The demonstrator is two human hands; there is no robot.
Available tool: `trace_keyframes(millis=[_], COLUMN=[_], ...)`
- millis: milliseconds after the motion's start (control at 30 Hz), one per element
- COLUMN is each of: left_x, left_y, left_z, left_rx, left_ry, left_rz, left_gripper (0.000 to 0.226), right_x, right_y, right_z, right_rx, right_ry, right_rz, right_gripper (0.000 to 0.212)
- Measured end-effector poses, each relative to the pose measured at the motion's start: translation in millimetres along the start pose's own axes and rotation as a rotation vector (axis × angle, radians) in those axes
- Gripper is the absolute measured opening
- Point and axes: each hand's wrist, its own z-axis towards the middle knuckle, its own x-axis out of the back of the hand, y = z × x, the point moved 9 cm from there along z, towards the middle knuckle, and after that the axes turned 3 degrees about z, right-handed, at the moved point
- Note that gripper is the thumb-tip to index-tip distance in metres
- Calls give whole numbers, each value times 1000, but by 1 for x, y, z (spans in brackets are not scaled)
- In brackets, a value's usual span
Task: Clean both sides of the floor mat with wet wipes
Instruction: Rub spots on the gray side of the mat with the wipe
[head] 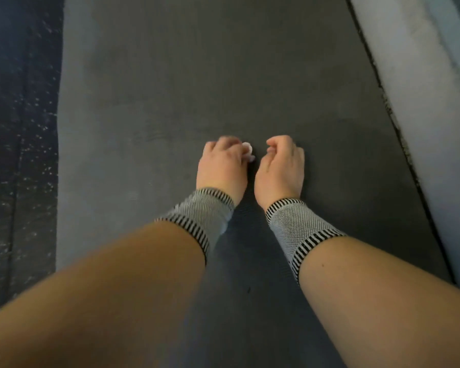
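Left hand [221,163] pinches a balled wipe [248,151] on the mat [170,102] (right hand [280,163] curled empty); such a small wad may miss patches.

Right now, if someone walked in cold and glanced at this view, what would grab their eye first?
Two bare forearms reach in from the bottom, each with a striped grey wrist sleeve, and meet mid-frame on the dark grey floor mat. The left hand grips a small white wet wipe, with the curled right hand beside it. A pale surface borders the mat's right edge, and speckled dark floor lies left.
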Motion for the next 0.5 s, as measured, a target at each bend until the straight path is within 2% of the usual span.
trace_keyframes(millis=[67,133,233,267,333,400,433,500], left_x=[19,40,38,30,8,10,18,44], left_y=[-35,-88,-115,-94,-32,-15,-32,-107], left_z=[5,-1,-19,-21,-27,-35,-33,-30], left_rx=[104,266,471,443,205,95,92,316], left_ry=[64,152,212,187,94,77,108,182], left_rz=[-25,-2,-85,-140,-196,-165,-98,-16], left_gripper=[21,23,18,13,13,15,15,13], right_x=[-11,-24,-40,-42,-44,-46,-46,-47], right_y=[-15,-24,-22,-18,-14,-14,-13,-16], right_z=[-9,-15,-15,-14,-11,-12,-13,-15], right_rx=[182,286,295,269,242,246,250,271], right_ry=[-51,-119,-217,-238,-274,-303,-308,-310], right_rz=[-194,-330,-438,-454,-485,-492,-493,-498], right_gripper=[22,27,40,44,47,48,49,50])
